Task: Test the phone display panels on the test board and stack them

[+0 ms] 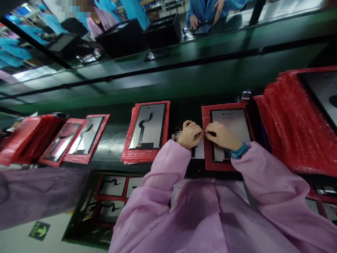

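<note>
My left hand (189,135) and my right hand (223,136) meet fingertip to fingertip, both closed in a pinch. Whatever lies between the fingertips is too small to make out. Beneath my right hand is a display panel (235,117) on a red bubble-wrap sleeve (209,160); my wrist and fingers hide part of it. A pale flat piece (199,151) shows below my left hand, mostly covered. To the left, another display panel (155,123) with a black flex cable (142,128) rests on a stack of red bubble-wrap sleeves (129,154).
Red sleeves pile high at right (292,123) and far left (23,137). Two more panels (88,135) lie on sleeves nearby. A green crate (79,225) holding panels stands below the table edge. A co-worker's sleeve (39,193) reaches in from the left. People work beyond the dark rail (158,68).
</note>
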`<action>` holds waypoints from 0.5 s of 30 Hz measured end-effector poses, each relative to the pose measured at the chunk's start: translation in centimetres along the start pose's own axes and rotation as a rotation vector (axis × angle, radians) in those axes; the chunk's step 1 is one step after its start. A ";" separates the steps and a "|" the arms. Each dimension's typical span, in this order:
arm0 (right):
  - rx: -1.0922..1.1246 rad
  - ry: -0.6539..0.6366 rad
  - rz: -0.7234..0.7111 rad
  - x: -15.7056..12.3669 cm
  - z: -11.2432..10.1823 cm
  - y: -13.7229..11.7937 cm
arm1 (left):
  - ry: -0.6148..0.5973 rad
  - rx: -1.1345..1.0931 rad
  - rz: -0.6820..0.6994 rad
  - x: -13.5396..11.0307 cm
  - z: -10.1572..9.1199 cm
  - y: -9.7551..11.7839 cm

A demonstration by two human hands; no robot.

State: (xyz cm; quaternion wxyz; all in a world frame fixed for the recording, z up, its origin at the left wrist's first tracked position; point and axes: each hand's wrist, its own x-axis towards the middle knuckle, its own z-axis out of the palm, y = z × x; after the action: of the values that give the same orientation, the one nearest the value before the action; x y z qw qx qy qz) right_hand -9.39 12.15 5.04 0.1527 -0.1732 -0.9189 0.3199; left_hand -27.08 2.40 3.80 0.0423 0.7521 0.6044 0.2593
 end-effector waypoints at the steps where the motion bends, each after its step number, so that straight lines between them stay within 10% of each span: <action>1: -0.014 -0.009 -0.002 0.0 0.0 0.1 | -0.002 0.005 0.002 0.0 0.0 0.0; 11: 0.114 -0.100 0.058 -0.2 -1.3 -0.1 | 0.019 -0.045 -0.049 0.1 0.1 0.2; 15: 0.419 -0.030 0.214 -0.7 -3.8 1.0 | 0.461 -0.053 -0.296 0.0 0.2 -0.8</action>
State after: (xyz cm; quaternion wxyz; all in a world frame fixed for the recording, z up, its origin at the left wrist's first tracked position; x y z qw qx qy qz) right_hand -7.08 14.60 7.11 0.1367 -0.2294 -0.8109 0.5206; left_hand -27.70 2.65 3.35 -0.0393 0.5755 0.6945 0.4301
